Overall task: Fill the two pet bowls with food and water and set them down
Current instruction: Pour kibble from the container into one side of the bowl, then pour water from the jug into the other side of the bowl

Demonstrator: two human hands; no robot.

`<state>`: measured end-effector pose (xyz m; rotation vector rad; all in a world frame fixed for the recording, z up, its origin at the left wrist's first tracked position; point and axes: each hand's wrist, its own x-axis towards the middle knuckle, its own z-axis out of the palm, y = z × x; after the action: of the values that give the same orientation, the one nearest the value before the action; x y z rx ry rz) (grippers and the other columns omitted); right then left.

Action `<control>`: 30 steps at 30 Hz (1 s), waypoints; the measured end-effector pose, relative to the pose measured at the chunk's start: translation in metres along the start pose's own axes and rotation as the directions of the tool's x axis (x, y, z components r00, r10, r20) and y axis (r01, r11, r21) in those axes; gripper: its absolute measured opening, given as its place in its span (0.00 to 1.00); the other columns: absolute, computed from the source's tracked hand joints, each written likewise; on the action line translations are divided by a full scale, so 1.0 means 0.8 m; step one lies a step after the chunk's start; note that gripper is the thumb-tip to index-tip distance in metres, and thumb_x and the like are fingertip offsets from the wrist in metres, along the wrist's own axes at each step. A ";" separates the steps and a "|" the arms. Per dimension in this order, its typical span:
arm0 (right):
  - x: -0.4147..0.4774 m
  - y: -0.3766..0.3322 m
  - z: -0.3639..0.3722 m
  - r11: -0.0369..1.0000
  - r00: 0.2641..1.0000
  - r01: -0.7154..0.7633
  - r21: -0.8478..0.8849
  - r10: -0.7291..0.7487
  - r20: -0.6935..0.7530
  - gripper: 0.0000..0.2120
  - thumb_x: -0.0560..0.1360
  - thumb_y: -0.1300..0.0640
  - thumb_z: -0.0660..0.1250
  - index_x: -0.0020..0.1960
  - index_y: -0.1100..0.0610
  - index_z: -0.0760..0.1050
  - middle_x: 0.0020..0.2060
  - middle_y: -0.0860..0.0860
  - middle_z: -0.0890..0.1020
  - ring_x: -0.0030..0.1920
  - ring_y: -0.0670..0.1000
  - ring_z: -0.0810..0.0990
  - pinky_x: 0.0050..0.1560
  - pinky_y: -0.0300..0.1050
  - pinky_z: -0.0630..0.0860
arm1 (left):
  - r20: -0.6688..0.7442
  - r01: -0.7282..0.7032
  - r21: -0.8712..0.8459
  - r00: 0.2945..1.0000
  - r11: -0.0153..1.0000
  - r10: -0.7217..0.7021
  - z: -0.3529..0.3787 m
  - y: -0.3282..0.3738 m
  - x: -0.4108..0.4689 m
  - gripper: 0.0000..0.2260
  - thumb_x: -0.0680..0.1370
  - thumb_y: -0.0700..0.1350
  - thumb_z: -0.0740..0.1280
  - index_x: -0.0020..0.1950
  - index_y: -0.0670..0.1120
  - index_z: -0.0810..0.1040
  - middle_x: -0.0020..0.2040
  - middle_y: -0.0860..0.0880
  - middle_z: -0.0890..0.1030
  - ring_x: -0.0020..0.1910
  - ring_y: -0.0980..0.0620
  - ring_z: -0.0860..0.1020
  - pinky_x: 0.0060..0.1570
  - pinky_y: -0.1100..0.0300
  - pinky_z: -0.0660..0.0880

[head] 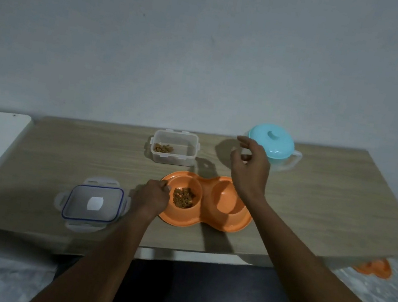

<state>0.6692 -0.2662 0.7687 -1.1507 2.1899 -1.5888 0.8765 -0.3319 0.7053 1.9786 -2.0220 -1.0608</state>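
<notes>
Two bare hands work over a light wood-grain table (313, 206). The left hand (153, 197) lies knuckles-up at the left edge of an orange plastic double pet bowl (201, 222), with its fingers curled over that rim and gripping it. The right hand (247, 166) hangs in the air above the far right part of the bowl unit, fingers loosely bent and spread, holding nothing. The bowl unit rests flat on the table, near the front edge and roughly at mid-width. Its left well contains a heap of brown dry kibble (183, 197). Its right well shows a bare orange floor, and whether it contains water cannot be told. Just behind the right hand stands a clear plastic jug with a turquoise lid (271, 142), its handle pointing right; contact between hand and jug cannot be told. Behind the bowl unit, near the wall, stands a clear rectangular plastic container (174, 151), uncovered, with a small quantity of kibble on its floor. Left of the left hand lies a clear clip-on lid with a blue seal (93, 202), flat on the table. A second orange object (372, 268) shows below the table's right front corner.
</notes>
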 end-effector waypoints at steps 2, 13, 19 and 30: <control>0.008 0.001 -0.035 0.999 0.994 0.048 -0.019 -0.050 -0.099 0.13 0.78 0.54 0.67 0.61 0.52 0.80 0.57 0.50 0.80 0.51 0.48 0.81 0.53 0.50 0.80 | -0.005 0.008 0.033 1.000 0.999 -0.008 0.011 0.012 -0.006 0.17 0.79 0.57 0.61 0.65 0.55 0.79 0.57 0.44 0.83 0.56 0.41 0.80 0.59 0.48 0.75; 0.109 0.084 -0.126 0.936 0.946 -0.318 -0.148 0.325 0.022 0.29 0.77 0.35 0.64 0.63 0.58 0.75 0.59 0.56 0.80 0.57 0.56 0.79 0.51 0.48 0.72 | -0.029 0.015 0.064 0.999 0.998 -0.013 0.053 0.056 -0.017 0.19 0.76 0.58 0.62 0.64 0.55 0.78 0.59 0.46 0.82 0.58 0.41 0.79 0.60 0.48 0.75; 0.116 0.100 -0.131 0.877 0.870 -0.480 0.015 0.474 0.134 0.32 0.71 0.31 0.70 0.52 0.62 0.79 0.45 0.54 0.80 0.43 0.52 0.79 0.37 0.45 0.71 | 0.028 -0.196 0.122 0.981 0.973 0.194 0.066 0.075 -0.020 0.46 0.59 0.72 0.70 0.73 0.55 0.68 0.73 0.50 0.70 0.70 0.46 0.70 0.67 0.45 0.70; 0.117 0.109 -0.136 0.789 0.828 -0.560 0.252 0.543 0.139 0.28 0.67 0.41 0.79 0.51 0.65 0.81 0.43 0.53 0.80 0.41 0.50 0.75 0.41 0.46 0.71 | 0.161 -0.206 0.302 0.973 0.931 0.164 0.083 0.113 -0.024 0.59 0.55 0.53 0.84 0.80 0.50 0.55 0.79 0.49 0.60 0.76 0.44 0.62 0.70 0.45 0.66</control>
<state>0.5034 -0.2415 0.7612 -0.4021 1.9217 -1.4990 0.7684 -0.2973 0.7121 1.8398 -2.5341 -0.8945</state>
